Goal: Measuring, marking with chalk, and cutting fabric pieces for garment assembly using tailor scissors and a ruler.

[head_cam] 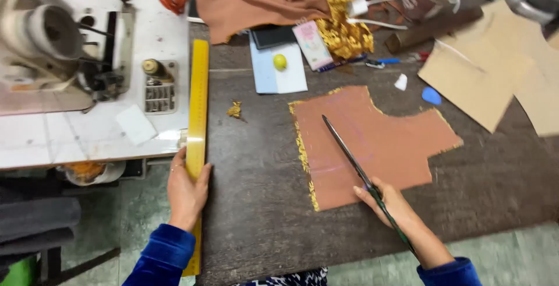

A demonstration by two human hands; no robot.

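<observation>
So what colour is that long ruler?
Yellow: the long flat ruler under the left hand, head view.

Under my left palm a long flat yellow ruler (197,123) lies along the table edge. In my right grip, long dark metal scissors (355,161) slant closed across the flat brown gold-edged fabric piece (384,140).
</observation>
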